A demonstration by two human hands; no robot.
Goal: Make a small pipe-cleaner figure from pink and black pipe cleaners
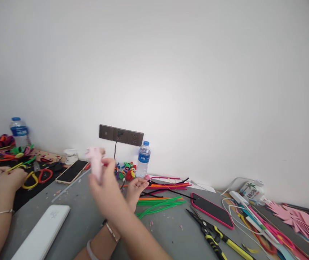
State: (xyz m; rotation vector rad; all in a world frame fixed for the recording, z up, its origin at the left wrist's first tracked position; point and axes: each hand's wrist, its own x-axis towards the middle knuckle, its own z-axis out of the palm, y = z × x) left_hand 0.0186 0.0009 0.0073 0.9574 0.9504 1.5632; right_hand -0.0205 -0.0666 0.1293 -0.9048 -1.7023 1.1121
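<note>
Pink fuzzy piece (95, 162), blurred, upright, raised above grey table.

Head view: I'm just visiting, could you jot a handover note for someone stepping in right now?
Right hand: raised, blurred, gripping a pink fuzzy piece.
Left hand: low at the table, fingertips by a small pink bit; grip unclear.
Done: colourful figures stand by the water bottle.
Left: green pipe cleaners lie loose; pliers untouched.
</note>
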